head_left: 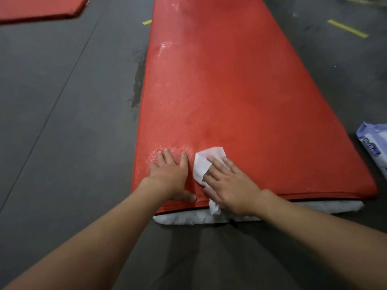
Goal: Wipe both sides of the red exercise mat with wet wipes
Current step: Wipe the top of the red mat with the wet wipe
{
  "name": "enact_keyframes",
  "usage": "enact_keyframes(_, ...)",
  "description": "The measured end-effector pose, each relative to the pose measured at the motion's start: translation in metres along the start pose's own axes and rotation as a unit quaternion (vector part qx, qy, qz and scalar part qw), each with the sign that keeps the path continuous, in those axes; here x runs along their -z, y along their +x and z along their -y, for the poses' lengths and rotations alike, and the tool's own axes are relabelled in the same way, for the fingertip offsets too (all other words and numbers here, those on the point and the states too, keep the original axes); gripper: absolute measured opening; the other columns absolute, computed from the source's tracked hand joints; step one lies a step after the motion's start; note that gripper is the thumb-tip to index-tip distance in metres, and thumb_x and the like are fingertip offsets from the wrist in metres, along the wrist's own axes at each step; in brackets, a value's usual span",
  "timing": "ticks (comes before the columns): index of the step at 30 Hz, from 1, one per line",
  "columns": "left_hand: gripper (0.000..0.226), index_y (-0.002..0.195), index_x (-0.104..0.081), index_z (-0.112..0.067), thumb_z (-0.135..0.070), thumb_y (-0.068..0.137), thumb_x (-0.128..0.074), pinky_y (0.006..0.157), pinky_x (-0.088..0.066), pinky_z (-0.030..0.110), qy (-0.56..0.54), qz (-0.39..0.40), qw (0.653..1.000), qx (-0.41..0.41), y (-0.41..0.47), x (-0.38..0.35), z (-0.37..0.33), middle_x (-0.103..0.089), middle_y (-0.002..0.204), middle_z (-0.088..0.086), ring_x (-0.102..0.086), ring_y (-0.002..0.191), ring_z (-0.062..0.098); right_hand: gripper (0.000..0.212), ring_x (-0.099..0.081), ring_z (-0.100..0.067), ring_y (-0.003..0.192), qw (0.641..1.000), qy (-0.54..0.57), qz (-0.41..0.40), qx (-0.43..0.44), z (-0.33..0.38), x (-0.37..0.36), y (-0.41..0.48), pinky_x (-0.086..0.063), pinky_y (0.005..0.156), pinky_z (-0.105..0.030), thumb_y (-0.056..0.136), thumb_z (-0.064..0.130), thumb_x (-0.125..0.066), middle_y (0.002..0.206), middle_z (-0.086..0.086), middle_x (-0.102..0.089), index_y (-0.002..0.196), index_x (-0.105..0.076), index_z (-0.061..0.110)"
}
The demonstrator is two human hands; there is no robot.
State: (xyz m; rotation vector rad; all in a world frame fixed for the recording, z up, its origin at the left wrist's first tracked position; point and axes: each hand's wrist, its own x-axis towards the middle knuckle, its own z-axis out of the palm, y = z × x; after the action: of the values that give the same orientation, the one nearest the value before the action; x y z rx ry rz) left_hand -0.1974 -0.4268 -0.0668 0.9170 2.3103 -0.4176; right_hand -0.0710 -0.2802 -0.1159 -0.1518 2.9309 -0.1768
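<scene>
A long red exercise mat [226, 84] lies on the dark floor and runs away from me, with white padding showing under its near end. Wet streaks shine along its left side. My left hand [171, 176] rests flat on the mat near the front edge, fingers straight. Just to its right, my right hand [230, 185] presses a white wet wipe [206, 162] flat onto the mat. Part of the wipe sticks out ahead of the fingers and part hangs past the mat's near edge.
A pale purple pack of wet wipes [374, 145] lies on the floor at the mat's right side. A second red mat [39, 7] lies at the far left. Yellow tape marks [347, 28] are stuck on the grey floor [62, 101], with a wet patch by the mat's left edge.
</scene>
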Motion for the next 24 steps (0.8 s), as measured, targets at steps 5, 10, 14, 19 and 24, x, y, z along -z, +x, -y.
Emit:
enact_keyframes(5, 0.127, 0.151, 0.022, -0.009, -0.062, 0.079, -0.068, 0.116, -0.002, 0.062, 0.037, -0.023, 0.999, -0.015, -0.002, -0.003, -0.007, 0.026, 0.155, 0.028, 0.021, 0.145, 0.044, 0.057, 0.006, -0.017, 0.153, 0.990, -0.004, -0.012, -0.142, -0.028, 0.009, 0.007, 0.003, 0.122, -0.046, 0.103, 0.047, -0.009, 0.161, -0.001, -0.025, 0.149, -0.033, 0.025)
enact_keyframes(10, 0.119, 0.154, 0.017, -0.017, -0.043, 0.082, -0.074, 0.120, -0.012, 0.048, 0.069, -0.061, 0.991, -0.098, -0.001, -0.002, -0.018, 0.018, 0.161, 0.015, 0.011, 0.150, 0.030, 0.054, -0.017, -0.027, 0.151, 1.000, -0.013, -0.002, -0.009, -0.016, 0.001, -0.014, -0.019, 0.120, -0.050, 0.103, 0.043, -0.015, 0.143, -0.008, -0.052, 0.134, -0.052, 0.019)
enact_keyframes(14, 0.120, 0.155, 0.010, -0.020, -0.044, 0.077, -0.078, 0.117, -0.022, 0.052, 0.054, -0.029, 0.994, -0.096, 0.000, 0.009, -0.018, 0.010, 0.163, 0.012, 0.002, 0.151, 0.031, 0.058, 0.001, -0.020, 0.153, 0.980, 0.004, -0.018, -0.199, -0.050, 0.009, -0.009, 0.000, 0.122, -0.045, 0.102, 0.045, -0.010, 0.160, -0.004, -0.028, 0.150, -0.033, 0.023)
enact_keyframes(19, 0.095, 0.143, -0.026, -0.019, -0.070, 0.073, -0.067, 0.104, -0.038, 0.051, 0.011, -0.040, 0.995, -0.086, 0.003, 0.023, -0.028, -0.031, 0.145, 0.011, -0.032, 0.133, 0.034, 0.058, -0.011, -0.025, 0.152, 1.000, -0.022, 0.006, -0.019, -0.035, 0.001, -0.025, -0.014, 0.121, -0.051, 0.103, 0.047, -0.012, 0.147, -0.008, -0.046, 0.135, -0.051, 0.019)
enact_keyframes(24, 0.098, 0.139, -0.027, -0.018, -0.068, 0.069, -0.072, 0.099, -0.039, 0.049, 0.036, -0.070, 0.995, -0.059, 0.001, 0.020, -0.038, -0.037, 0.135, 0.014, -0.037, 0.125, 0.036, 0.057, 0.002, -0.023, 0.153, 0.984, -0.008, -0.019, -0.176, -0.045, 0.004, -0.017, -0.002, 0.123, -0.048, 0.103, 0.045, -0.011, 0.160, -0.006, -0.028, 0.149, -0.035, 0.022)
